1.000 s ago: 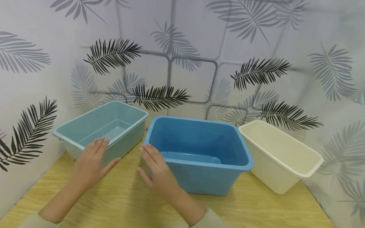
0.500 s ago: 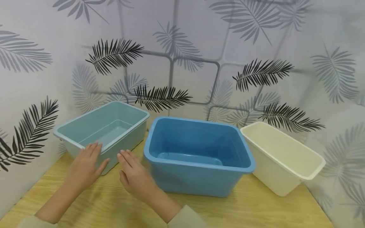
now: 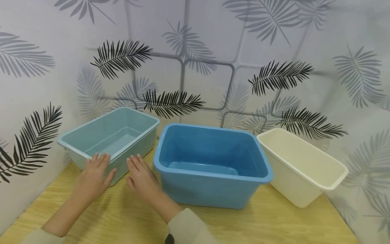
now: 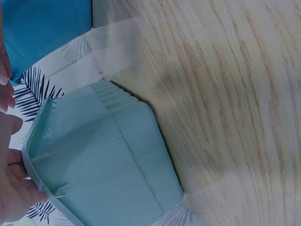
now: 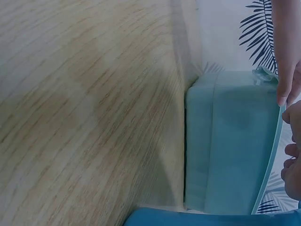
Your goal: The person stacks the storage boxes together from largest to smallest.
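A pale teal plastic tub (image 3: pixel 134 142) stands angled at the left. My left hand (image 3: pixel 92 176) is at its near corner, fingers extended and fingertips right at the rim; the left wrist view shows this hand (image 4: pixel 16 188) beside the tub's rim. Between that tub and a larger blue tub (image 3: pixel 210 189) is my right hand (image 3: pixel 144 179), its fingers straight and holding nothing. In the right wrist view, the teal tub (image 5: pixel 230 141) shows its outer wall, with part of my right hand (image 5: pixel 294 150) near its rim. Both tubs' visible insides hold nothing.
A cream tub (image 3: pixel 292 179) stands to the right, close beside the blue one. All three are on a wood-grain table (image 3: pixel 122 217). Behind and at the sides is a leaf-patterned backdrop (image 3: pixel 207 40).
My right hand has moved left, from the blue tub's left rim into the gap beside the teal tub. My left hand has shifted slightly left and down. The tubs stay put.
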`<act>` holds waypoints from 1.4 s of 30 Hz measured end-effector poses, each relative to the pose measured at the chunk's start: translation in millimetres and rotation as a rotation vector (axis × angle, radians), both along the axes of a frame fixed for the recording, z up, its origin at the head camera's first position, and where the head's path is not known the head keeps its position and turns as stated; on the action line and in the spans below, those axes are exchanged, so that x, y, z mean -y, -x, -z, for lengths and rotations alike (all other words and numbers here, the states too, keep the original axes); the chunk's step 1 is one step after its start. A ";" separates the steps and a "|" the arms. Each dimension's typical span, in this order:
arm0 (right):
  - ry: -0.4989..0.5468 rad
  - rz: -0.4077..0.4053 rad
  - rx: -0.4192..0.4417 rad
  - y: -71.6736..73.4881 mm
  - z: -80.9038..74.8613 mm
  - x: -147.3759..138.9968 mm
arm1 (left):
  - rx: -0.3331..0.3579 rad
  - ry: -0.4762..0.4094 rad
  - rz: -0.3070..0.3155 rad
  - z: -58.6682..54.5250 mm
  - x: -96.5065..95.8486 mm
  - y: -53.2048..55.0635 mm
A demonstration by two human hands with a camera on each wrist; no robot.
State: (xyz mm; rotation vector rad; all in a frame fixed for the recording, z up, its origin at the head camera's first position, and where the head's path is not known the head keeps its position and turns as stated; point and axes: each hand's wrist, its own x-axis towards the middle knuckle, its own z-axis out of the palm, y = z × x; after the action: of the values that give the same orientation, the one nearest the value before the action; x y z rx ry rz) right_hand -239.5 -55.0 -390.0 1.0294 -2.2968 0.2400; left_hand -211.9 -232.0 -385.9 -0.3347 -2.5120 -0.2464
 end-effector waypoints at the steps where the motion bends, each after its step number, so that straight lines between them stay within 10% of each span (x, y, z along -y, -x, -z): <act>1: -0.009 0.009 0.005 0.6 -0.1 1.3 | -0.004 -0.003 0.003 0.6 0.6 0.0; 42: -0.146 0.021 0.247 17.0 -11.9 31.0 | -0.118 -0.079 0.070 5.0 15.1 -12.9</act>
State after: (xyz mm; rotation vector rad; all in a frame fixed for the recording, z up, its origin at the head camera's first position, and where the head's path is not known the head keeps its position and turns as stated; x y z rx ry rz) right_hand -256.5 -86.1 -378.1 1.0993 -2.5781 0.2025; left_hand -199.0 -247.0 -390.9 -0.3941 -2.3701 -0.3428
